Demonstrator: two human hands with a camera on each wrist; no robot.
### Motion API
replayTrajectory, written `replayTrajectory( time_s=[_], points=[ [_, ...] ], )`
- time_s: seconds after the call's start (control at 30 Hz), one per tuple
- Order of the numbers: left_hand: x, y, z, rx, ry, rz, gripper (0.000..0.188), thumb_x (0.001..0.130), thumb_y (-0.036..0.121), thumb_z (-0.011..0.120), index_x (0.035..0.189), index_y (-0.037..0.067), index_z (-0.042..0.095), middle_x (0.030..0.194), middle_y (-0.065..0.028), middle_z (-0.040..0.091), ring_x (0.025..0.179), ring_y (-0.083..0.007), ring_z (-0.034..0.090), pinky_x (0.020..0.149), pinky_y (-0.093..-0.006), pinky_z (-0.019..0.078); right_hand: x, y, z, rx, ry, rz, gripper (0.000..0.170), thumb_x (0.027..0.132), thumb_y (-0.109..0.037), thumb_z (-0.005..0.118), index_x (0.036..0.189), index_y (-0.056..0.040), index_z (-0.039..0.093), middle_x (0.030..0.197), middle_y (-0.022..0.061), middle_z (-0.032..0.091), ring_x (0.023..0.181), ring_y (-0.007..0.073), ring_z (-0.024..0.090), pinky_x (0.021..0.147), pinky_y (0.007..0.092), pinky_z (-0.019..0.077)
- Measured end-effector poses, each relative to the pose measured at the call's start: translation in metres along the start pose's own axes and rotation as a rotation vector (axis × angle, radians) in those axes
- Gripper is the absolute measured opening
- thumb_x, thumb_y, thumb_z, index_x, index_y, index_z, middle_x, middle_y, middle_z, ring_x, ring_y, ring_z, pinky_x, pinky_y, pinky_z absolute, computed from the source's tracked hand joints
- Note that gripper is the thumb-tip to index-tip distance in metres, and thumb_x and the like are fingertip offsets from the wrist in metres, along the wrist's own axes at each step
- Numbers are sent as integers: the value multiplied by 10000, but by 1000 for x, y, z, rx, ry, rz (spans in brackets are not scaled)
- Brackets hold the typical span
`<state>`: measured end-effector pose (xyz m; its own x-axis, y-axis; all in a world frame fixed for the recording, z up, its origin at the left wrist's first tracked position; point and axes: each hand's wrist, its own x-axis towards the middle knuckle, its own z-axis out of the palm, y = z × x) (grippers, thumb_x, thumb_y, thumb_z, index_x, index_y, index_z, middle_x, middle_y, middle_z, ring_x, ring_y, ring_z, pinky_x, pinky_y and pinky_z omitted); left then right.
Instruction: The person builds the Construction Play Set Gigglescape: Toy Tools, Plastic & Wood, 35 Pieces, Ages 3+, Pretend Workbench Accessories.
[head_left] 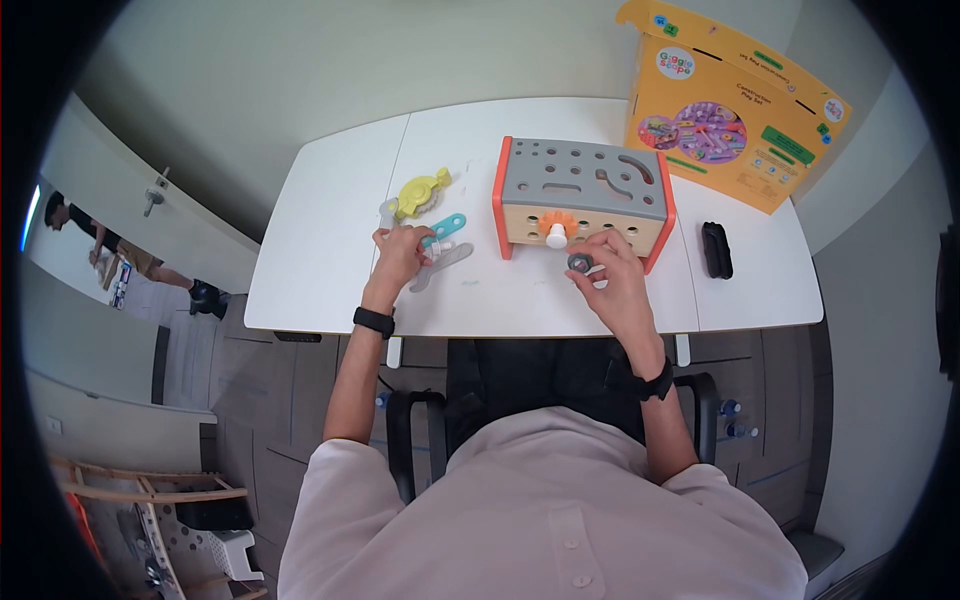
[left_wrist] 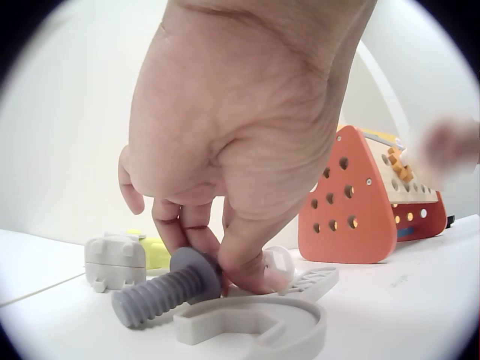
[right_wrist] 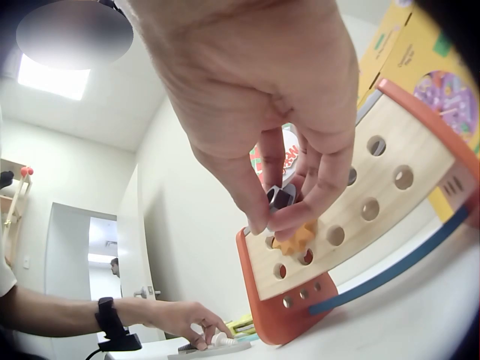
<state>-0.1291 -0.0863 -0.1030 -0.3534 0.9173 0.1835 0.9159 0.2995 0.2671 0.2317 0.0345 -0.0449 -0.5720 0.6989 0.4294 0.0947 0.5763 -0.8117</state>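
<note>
My right hand (head_left: 612, 275) pinches a small dark grey nut (head_left: 579, 263) between thumb and fingers, in front of the toy workbench (head_left: 590, 180). An orange gear (right_wrist: 296, 238) with a white bolt (head_left: 557, 237) sits on the bench's wooden front panel. Over on the left, my left hand (head_left: 402, 255) reaches down to the table, thumb and fingertips around the head of a grey toy bolt (left_wrist: 161, 292). Close to that thumb lies a white piece (left_wrist: 278, 262), partly hidden. A grey toy wrench (head_left: 445, 265) and a teal strip with holes (head_left: 447, 228) lie beside this hand.
A yellow-green toy saw (head_left: 420, 195) lies beyond my left hand. The yellow play set box (head_left: 735, 110) stands at the back right, and a black case (head_left: 716, 250) lies right of the bench. Another person (head_left: 120, 245) is beyond the doorway.
</note>
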Motion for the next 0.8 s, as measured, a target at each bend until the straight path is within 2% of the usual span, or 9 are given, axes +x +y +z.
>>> replayTrajectory(
  time_s=[0.27,0.53,0.8],
  points=[
    [1,0,-1,-43,-5,-42,421,699,-3,857,1076,170,778,743,17,673,778,-163,632,935,-455,273,4,-4,-8,-1,18,19,306,800,70,794,1073,-53,731,1046,52,572,904,180,672,655,264,609],
    [0,4,-5,-59,11,-30,375,755,-97,707,1039,137,781,660,29,669,716,-152,630,904,-434,258,3,-4,-8,-6,24,19,303,796,76,795,1068,-39,725,1042,52,571,908,177,677,653,254,622],
    [4,5,-10,-78,-47,-73,355,751,-84,723,1027,131,785,677,30,686,708,-148,636,933,-438,261,3,-4,-12,11,39,20,310,791,76,799,1067,-42,725,1046,49,575,899,173,680,648,248,626]
  ],
)
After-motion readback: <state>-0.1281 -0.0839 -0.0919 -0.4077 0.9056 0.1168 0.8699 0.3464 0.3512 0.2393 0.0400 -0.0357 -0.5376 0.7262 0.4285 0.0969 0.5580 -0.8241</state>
